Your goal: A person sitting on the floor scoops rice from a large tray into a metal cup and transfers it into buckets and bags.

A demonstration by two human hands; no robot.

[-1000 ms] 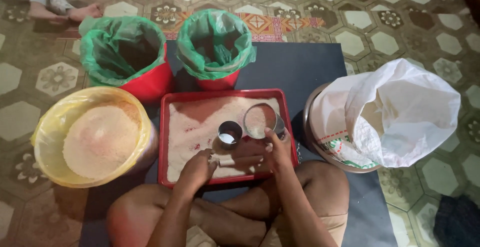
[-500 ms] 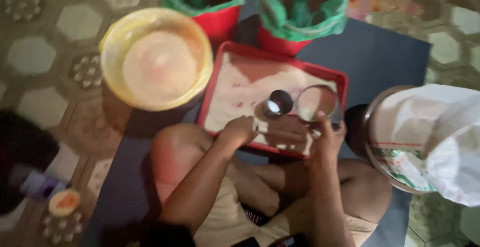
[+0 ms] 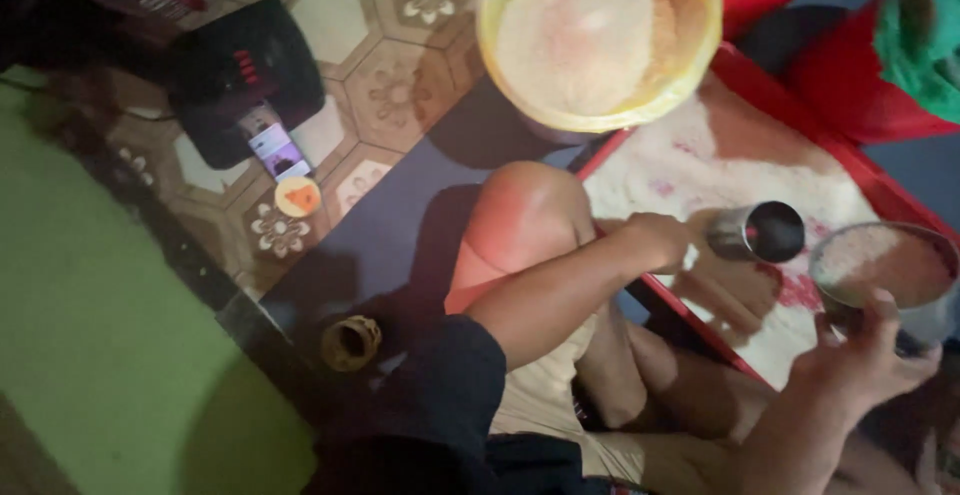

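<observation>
The left hand (image 3: 660,238), right of centre in the frame, is closed around the handle end of a small metal cup (image 3: 765,231); the fingers are curled tight. The cup lies tilted, its long axis running roughly left to right, with the dark open mouth pointing toward the right edge of the frame. It sits just beside the fingers, on their right, over the red tray (image 3: 800,105).

The right hand (image 3: 868,355), at lower right, grips the near rim of a round metal sieve (image 3: 885,273); the thumb rests on the rim, while the other fingers are hidden beneath. The sieve faces up, holding pale powder, just right of the cup mouth.

Outward: a yellow basin (image 3: 690,65) of pale flour stands at top centre. A phone (image 3: 278,150) lies upper left.
</observation>
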